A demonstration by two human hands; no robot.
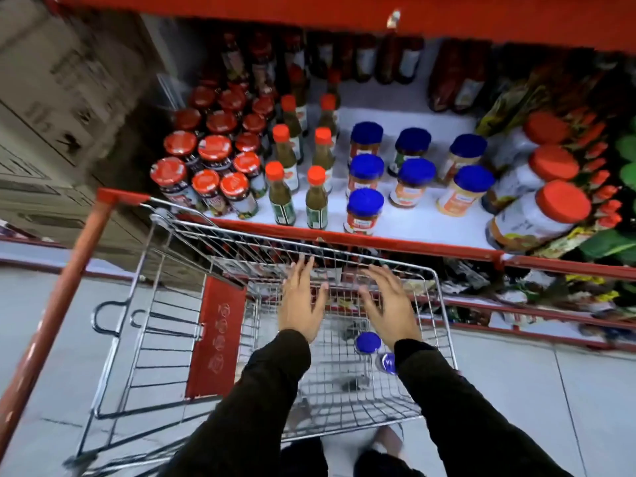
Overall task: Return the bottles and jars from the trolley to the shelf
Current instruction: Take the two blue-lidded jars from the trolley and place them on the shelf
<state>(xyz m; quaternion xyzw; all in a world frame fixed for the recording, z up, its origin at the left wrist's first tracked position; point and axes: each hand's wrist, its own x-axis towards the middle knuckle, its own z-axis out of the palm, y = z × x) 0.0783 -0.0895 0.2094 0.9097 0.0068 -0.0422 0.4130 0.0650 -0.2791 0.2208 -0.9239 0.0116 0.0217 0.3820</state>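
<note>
A wire trolley [444,304] with a red handle stands against the red-edged shelf [395,243]. Inside it, on the wire floor, a blue-lidded jar [368,341] stands upright, and a second blue-capped item [387,363] lies beside it, partly hidden by my right sleeve. My left hand [300,302] and my right hand [389,304] hover over the basket, both with fingers spread and holding nothing. On the shelf stand blue-lidded jars [365,208], green sauce bottles [316,197] with orange caps and red-lidded jars [206,187].
Large orange-lidded tubs [537,215] lie at the shelf's right end, with packets beyond them. Cardboard boxes [51,98] are stacked at the left. A red child-seat flap [216,339] divides the trolley. Lower shelves with goods sit behind the basket. Grey tiled floor surrounds the trolley.
</note>
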